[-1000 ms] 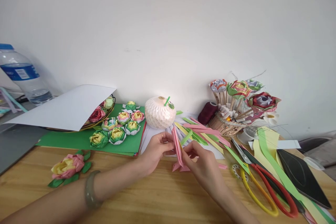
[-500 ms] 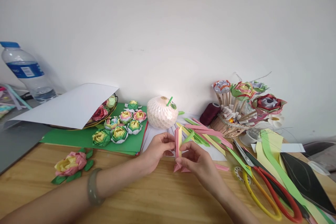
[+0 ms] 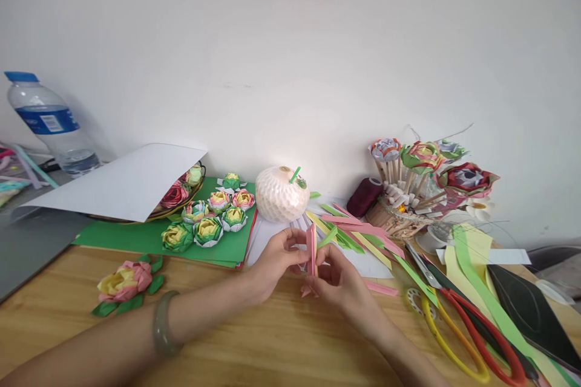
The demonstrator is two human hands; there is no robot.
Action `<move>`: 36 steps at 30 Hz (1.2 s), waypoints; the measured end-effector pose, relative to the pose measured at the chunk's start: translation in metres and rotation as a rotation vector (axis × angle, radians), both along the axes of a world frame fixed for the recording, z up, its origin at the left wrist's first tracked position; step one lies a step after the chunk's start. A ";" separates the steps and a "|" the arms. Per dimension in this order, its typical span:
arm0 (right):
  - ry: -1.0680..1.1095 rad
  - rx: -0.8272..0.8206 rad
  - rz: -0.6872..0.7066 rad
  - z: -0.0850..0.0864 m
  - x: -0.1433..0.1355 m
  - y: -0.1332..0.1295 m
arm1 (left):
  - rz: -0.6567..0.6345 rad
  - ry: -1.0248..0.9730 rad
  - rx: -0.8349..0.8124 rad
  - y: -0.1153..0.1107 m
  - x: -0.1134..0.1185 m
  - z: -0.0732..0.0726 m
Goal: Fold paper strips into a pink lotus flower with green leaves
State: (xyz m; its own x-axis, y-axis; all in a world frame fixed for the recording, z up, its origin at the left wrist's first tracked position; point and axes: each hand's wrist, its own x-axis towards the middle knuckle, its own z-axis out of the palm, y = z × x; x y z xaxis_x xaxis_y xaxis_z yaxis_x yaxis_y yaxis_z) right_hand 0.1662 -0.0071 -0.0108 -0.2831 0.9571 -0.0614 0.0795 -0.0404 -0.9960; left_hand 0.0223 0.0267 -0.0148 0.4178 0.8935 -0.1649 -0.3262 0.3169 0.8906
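Observation:
Upright between my fingers, above the wooden table, is a narrow stack of folded pink and yellow paper strips (image 3: 311, 248). My left hand (image 3: 282, 260) pinches it from the left side. My right hand (image 3: 338, 275) grips its lower right edge, hiding part of the bottom. A pink folded piece (image 3: 309, 292) shows just beneath the fingers. Behind the hands lie loose pink, green and yellow paper strips (image 3: 363, 227) on white paper. A white textured ball (image 3: 281, 195) with a small green stick stands just beyond my left hand.
Several folded paper lotus flowers (image 3: 209, 231) sit on green paper at the left. A single pink-yellow paper flower (image 3: 122, 283) lies nearer. Scissors with red and yellow handles (image 3: 454, 314) lie right, before a pot of paper flowers (image 3: 394, 217). A water bottle (image 3: 49, 124) stands far left.
The paper stack has turned so its narrow edge faces me more, and it has shifted slightly right with both hands. Both hands keep their hold.

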 end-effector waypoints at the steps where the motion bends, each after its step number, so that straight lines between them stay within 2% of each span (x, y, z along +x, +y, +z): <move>1: 0.027 -0.030 0.005 0.002 0.000 0.001 | -0.036 -0.042 -0.003 0.000 -0.001 0.000; 5: 0.099 -0.128 0.041 0.010 0.003 0.003 | -0.140 -0.106 0.022 0.002 -0.002 0.001; 10: 0.142 -0.107 0.071 0.013 0.005 0.004 | 0.002 0.037 0.075 0.002 0.000 0.002; 13: 0.043 -0.106 0.062 0.015 0.011 0.006 | 0.067 0.053 0.113 0.006 -0.001 0.005; 15: -0.077 -0.067 0.033 0.019 0.019 0.009 | 0.051 0.074 0.145 0.011 -0.005 0.012; 17: -0.263 0.118 -0.038 0.024 0.031 0.014 | -0.050 0.193 0.186 0.017 -0.011 0.020; 18: -0.356 0.170 -0.067 0.027 0.037 0.016 | -0.140 0.267 0.201 0.020 -0.015 0.025; 20: -0.551 0.206 -0.017 0.031 0.047 0.018 | -0.295 0.479 0.226 0.023 -0.024 0.032; 21: -0.635 0.234 0.025 0.033 0.052 0.018 | -0.346 0.612 0.296 0.024 -0.028 0.035; 23: -0.776 0.298 0.138 0.033 0.057 0.017 | -0.367 0.856 0.472 0.024 -0.034 0.038; 25: -0.873 0.337 0.256 0.032 0.059 0.015 | -0.335 1.004 0.596 0.022 -0.037 0.037; 27: -0.943 0.340 0.326 0.030 0.059 0.013 | -0.286 1.059 0.665 0.022 -0.038 0.034; 36: -0.994 0.402 0.337 0.022 0.053 0.015 | -0.235 1.042 0.710 0.030 -0.034 0.018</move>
